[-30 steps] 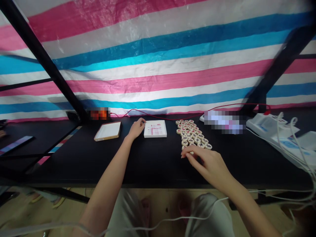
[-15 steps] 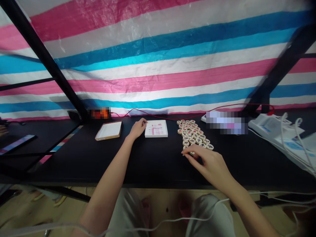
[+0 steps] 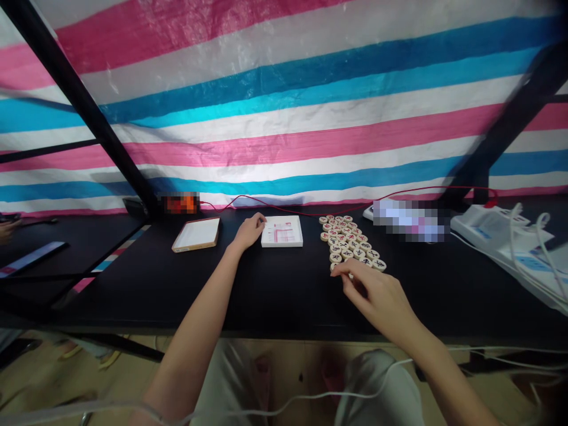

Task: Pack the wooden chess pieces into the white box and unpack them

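Right hand (image 3: pixel 377 290) has edged closer to the near-end xiangqi pieces (image 3: pixel 347 253) on the surface (image 3: pixel 275 290); I log it as working there. Left hand (image 3: pixel 249 232): at white box's (image 3: pixel 282 243) left rim. Both hands' fingers: cannot tell whether clamped.

Illumination is uneven: the striped tarpaulin (image 3: pixel 284 124) facing me is bright, with glare spots; the black surface (image 3: pixel 275 296) and floor (image 3: pixel 293 355) are dim. My left hand (image 3: pixel 248 232) and right hand (image 3: pixel 377 290) show soft shading. The near cable (image 3: pixel 89 407) is blurred. Wide-angle distortion stretches the edges.
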Available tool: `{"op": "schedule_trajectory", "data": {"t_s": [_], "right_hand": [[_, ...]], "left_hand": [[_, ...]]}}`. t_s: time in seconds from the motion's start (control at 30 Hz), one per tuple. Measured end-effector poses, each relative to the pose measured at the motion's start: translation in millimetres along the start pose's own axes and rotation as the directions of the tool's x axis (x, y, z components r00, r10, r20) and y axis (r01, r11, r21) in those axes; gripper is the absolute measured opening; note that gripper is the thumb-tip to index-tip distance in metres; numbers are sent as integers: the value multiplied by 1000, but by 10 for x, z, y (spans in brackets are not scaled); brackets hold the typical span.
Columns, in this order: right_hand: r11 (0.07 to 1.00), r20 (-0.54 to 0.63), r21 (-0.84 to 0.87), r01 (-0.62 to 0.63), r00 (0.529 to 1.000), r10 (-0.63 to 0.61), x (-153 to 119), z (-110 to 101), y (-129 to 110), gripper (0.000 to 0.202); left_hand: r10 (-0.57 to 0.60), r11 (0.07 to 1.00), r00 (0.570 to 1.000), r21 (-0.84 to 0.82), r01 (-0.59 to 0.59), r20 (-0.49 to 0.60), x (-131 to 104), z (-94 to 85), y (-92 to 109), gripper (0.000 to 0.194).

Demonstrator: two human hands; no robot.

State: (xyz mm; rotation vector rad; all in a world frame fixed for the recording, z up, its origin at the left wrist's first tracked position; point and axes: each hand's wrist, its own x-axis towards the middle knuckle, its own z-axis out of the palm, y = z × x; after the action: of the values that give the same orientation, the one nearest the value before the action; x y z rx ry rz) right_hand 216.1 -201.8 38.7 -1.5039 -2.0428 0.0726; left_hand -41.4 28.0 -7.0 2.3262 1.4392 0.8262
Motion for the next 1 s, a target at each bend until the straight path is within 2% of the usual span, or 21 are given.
{"op": "schedule_trajectory", "data": {"t_s": [0.4, 0.57, 1.0], "right_hand": [[1000, 31, -5, 25, 999, -25, 4, 11, -1, 21], [1000, 18, 6, -5, 1000, 5, 6, 44, 22, 18], [997, 29, -71, -1, 1000, 3, 9, 46, 34, 21]], "left_hand": [[10, 1000, 1000, 14, -10, 16, 1, 10, -15, 17], [9, 1000, 1000, 20, -9, 24, 1, 9, -14, 17], [19, 1000, 1000, 14, -19, 10, 13, 23, -34, 16]]}}
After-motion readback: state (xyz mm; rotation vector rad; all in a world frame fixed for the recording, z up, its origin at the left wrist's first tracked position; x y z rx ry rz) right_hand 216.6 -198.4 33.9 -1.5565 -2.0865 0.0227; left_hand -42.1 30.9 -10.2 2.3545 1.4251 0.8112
